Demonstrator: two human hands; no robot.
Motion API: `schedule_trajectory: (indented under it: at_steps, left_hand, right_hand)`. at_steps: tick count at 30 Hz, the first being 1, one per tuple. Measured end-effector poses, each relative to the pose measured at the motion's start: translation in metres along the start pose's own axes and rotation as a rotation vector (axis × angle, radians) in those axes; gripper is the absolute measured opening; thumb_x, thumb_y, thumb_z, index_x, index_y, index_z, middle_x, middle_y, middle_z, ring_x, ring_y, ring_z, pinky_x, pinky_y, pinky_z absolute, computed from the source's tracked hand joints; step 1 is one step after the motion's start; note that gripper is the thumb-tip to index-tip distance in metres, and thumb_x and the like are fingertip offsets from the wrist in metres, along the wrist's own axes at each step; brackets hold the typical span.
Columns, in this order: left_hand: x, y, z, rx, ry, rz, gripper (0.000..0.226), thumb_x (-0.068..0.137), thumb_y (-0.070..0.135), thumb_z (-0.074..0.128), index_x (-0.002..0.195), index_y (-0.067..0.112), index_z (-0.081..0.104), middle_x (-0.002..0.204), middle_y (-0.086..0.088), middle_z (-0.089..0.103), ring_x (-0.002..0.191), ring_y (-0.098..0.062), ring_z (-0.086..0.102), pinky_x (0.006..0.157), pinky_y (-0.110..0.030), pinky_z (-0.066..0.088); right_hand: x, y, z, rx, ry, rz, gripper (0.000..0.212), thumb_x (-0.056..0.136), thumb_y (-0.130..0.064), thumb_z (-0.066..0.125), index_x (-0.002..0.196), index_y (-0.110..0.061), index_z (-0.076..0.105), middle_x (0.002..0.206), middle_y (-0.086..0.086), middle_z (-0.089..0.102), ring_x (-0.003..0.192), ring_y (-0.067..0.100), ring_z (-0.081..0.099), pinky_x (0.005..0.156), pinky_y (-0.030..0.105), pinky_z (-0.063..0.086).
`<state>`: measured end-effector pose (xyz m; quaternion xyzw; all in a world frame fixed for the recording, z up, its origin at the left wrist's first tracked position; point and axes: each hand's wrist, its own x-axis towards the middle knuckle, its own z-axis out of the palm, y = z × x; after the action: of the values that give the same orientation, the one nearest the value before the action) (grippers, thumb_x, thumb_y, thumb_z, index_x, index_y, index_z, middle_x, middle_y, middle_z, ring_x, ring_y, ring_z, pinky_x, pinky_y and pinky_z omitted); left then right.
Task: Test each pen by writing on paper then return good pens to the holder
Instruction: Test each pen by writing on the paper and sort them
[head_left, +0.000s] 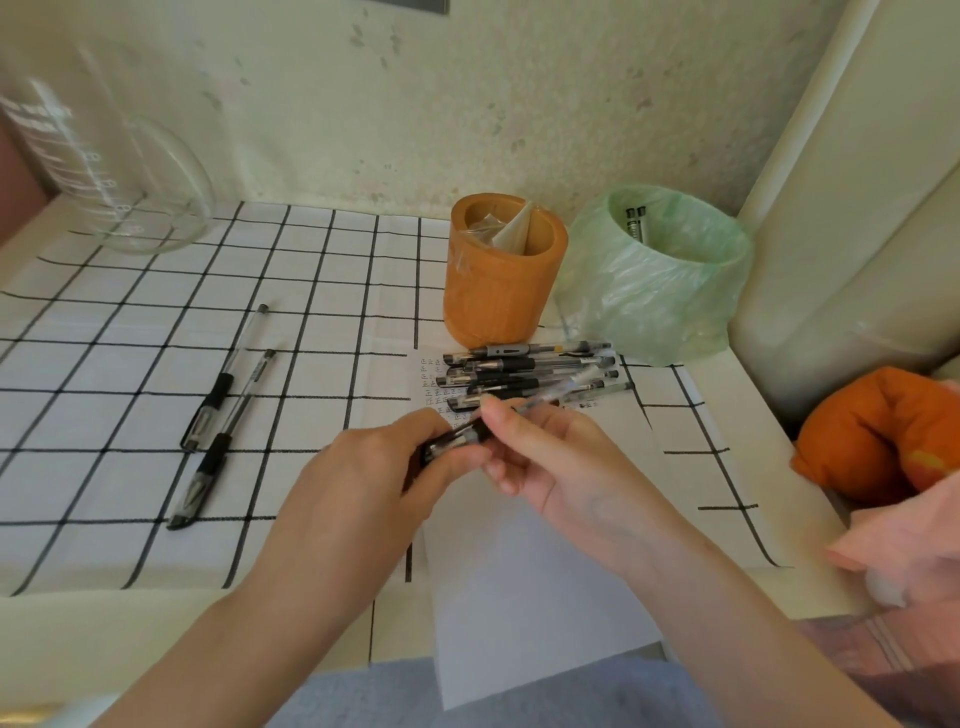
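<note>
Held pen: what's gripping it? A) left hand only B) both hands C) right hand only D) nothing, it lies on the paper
B: the left hand holds the pen at its dark end, and the right hand pinches its clear barrel.

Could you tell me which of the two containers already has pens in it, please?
The green-bagged bin, right of the orange holder: two pens stick up inside it; the holder shows only clear wrapping.

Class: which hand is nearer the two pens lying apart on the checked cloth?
Left. The left hand sits right of the two pens; the right hand lies farther right.
</note>
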<state>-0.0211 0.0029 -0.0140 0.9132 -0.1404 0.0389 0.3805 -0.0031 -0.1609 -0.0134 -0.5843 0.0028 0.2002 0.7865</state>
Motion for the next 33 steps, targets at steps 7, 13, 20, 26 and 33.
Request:
schedule_trajectory:
  at_steps: [7,13,20,26,33]
  left_hand:
    - [0.001,-0.025,-0.015,0.409,0.111,-0.025,0.034,0.085,0.043,0.046,0.091,0.016,0.065,0.073,0.002,0.064,0.067,-0.019,0.06,0.062,-0.036,0.053]
    - [-0.004,-0.061,-0.019,0.742,0.108,-0.207,0.028,0.073,0.006,0.07,0.1,-0.001,0.066,0.102,-0.024,0.062,0.085,-0.044,0.059,0.064,-0.049,0.051]
    - [-0.004,-0.071,-0.02,0.793,0.046,-0.328,0.041,0.067,-0.004,0.072,0.107,-0.004,0.062,0.113,-0.03,0.053,0.083,-0.047,0.057,0.062,-0.05,0.051]
    - [0.001,-0.064,-0.018,0.649,0.078,-0.324,0.044,0.067,-0.019,0.06,0.107,-0.001,0.06,0.105,-0.023,0.05,0.079,-0.036,0.051,0.06,-0.037,0.042]
    - [0.012,-0.035,-0.01,0.134,0.133,-0.011,0.024,0.076,-0.006,0.062,0.085,0.015,0.054,0.092,0.002,0.053,0.076,-0.005,0.059,0.059,-0.018,0.05]
  right_hand:
    - [0.02,-0.012,-0.022,-0.018,0.301,-0.021,0.029,0.094,-0.024,0.053,0.087,0.002,0.063,0.072,0.013,0.068,0.058,0.015,0.064,0.055,0.021,0.053]
    - [0.021,-0.023,-0.033,-0.121,0.348,0.05,0.045,0.099,-0.037,0.04,0.099,0.004,0.06,0.089,0.022,0.072,0.073,0.023,0.071,0.064,0.028,0.06]
    - [0.018,-0.021,-0.035,-0.28,0.376,0.013,0.031,0.101,-0.021,0.042,0.1,0.004,0.06,0.073,0.014,0.072,0.06,0.021,0.07,0.052,0.027,0.056]
    - [0.014,-0.021,-0.04,-0.332,0.362,-0.023,0.023,0.098,-0.01,0.043,0.096,0.0,0.064,0.077,0.016,0.073,0.063,0.02,0.069,0.055,0.026,0.056]
    - [0.012,-0.02,-0.037,-0.318,0.286,-0.023,0.03,0.096,-0.026,0.052,0.097,0.0,0.066,0.075,0.014,0.071,0.058,0.02,0.062,0.053,0.027,0.052]
